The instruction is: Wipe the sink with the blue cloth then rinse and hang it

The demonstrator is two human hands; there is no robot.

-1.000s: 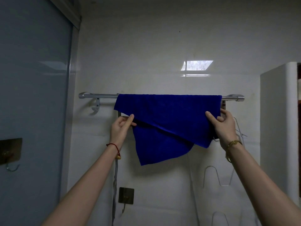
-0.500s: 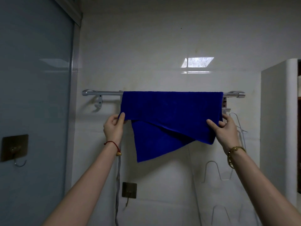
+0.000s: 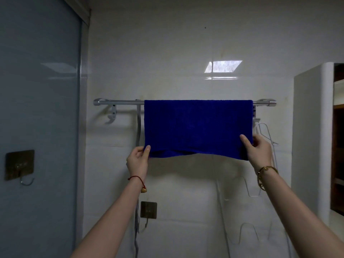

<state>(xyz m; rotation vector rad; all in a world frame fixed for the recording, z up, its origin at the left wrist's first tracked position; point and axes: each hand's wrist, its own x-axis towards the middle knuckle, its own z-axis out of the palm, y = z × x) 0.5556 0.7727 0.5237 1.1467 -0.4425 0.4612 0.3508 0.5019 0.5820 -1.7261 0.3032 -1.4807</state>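
You have the blue cloth [image 3: 197, 127] draped over the metal towel rail [image 3: 119, 102] at mid-frame, hanging flat against the white wall. Your left hand [image 3: 138, 160] pinches its lower left corner between thumb and fingers; your right hand [image 3: 257, 150] grasps the lower right corner, thumb laid across the front.

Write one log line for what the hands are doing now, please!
step: hanging | blue cloth: draped over towel bar | left hand: pinches lower left corner | right hand: pinches lower right corner
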